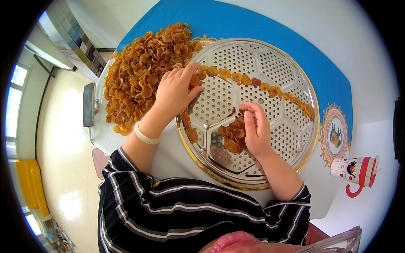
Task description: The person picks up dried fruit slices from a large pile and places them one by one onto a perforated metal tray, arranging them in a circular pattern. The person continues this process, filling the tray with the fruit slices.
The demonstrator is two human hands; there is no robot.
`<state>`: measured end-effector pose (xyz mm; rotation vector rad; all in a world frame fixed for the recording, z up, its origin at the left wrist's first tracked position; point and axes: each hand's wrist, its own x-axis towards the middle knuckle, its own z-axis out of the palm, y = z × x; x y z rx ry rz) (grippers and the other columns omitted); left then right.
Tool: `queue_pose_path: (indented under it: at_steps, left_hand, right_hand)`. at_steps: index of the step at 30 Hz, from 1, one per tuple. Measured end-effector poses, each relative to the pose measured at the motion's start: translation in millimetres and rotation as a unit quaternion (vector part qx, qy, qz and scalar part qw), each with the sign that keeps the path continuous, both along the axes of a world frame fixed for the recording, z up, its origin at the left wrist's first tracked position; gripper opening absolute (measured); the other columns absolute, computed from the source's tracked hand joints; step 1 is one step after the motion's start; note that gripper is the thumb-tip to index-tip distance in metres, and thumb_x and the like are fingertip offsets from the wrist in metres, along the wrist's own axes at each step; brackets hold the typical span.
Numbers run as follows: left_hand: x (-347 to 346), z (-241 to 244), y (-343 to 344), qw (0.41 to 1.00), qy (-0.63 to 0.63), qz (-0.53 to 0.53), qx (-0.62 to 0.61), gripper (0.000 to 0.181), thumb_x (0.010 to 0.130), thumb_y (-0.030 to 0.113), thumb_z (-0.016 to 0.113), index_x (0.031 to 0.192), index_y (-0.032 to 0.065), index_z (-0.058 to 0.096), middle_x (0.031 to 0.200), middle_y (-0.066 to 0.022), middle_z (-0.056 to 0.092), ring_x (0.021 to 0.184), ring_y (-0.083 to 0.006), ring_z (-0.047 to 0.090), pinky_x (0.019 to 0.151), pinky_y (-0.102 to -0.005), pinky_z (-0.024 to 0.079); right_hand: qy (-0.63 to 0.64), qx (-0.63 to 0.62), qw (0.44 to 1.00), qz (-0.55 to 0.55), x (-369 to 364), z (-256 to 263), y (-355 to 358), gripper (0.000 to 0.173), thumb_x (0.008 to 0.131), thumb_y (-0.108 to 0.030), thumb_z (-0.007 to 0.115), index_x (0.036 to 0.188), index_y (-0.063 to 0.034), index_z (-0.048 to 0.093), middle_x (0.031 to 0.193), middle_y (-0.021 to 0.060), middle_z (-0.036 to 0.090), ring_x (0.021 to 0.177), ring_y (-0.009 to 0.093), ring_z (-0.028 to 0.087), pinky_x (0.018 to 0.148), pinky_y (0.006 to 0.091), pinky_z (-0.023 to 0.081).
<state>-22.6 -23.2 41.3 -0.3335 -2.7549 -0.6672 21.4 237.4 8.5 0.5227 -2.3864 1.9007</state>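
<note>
A round perforated metal steamer tray lies before me, with a curved row of amber dried slices across its upper part. More slices lie along its left rim. My left hand is at the tray's upper left edge, thumb and fingers apart, over some slices; whether it pinches one is not plain. My right hand curves beside a small pile of slices low on the tray, its fingertips bent inward and partly hidden. A big heap of dried slices borders the tray at the left.
A blue and white tablecloth covers the table. A patterned cup with a red handle stands at the right, near a round elephant-print placemat. A phone-like device on a holder is at the table's left edge.
</note>
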Motion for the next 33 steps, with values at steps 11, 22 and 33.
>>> queue_pose_path:
  at_steps: [11, 22, 33]
  left_hand:
    - [-2.2, -0.7, -1.3, 1.0, 0.02, -0.002, -0.005, 0.058, 0.081, 0.023, 0.078, 0.132, 0.0127, 0.053, 0.114, -0.0042, 0.068, 0.114, -0.0286, 0.06, 0.101, -0.0418, 0.043]
    - [2.2, 3.1, 3.1, 1.0, 0.029, -0.003, -0.009, 0.054, 0.082, 0.021, 0.077, 0.131, 0.0142, 0.054, 0.114, -0.0042, 0.068, 0.114, -0.0299, 0.06, 0.101, -0.0424, 0.043]
    - [40.0, 20.9, 45.8, 0.955, -0.069, -0.282, 0.058, 0.033, 0.082, 0.017, 0.073, 0.112, 0.0106, 0.063, 0.099, -0.0087, 0.066, 0.095, -0.0312, 0.063, 0.084, -0.0417, 0.05]
  right_hand:
    - [0.009, -0.003, 1.0, 0.0, -0.6, -1.6, 0.3, 0.028, 0.103, -0.016, 0.049, 0.125, 0.0, 0.054, 0.113, 0.011, 0.063, 0.093, 0.015, 0.06, 0.083, 0.0295, 0.049]
    - [0.007, 0.007, 1.0, -0.011, -1.3, -1.2, 0.3, 0.028, 0.104, -0.019, 0.049, 0.124, -0.0001, 0.055, 0.113, 0.0119, 0.065, 0.094, 0.016, 0.061, 0.082, 0.0296, 0.05]
    - [0.001, -0.044, 0.999, -0.011, -4.8, -11.5, 2.1, 0.028, 0.105, -0.02, 0.048, 0.123, -0.0003, 0.054, 0.111, 0.0111, 0.065, 0.094, 0.015, 0.061, 0.084, 0.0299, 0.049]
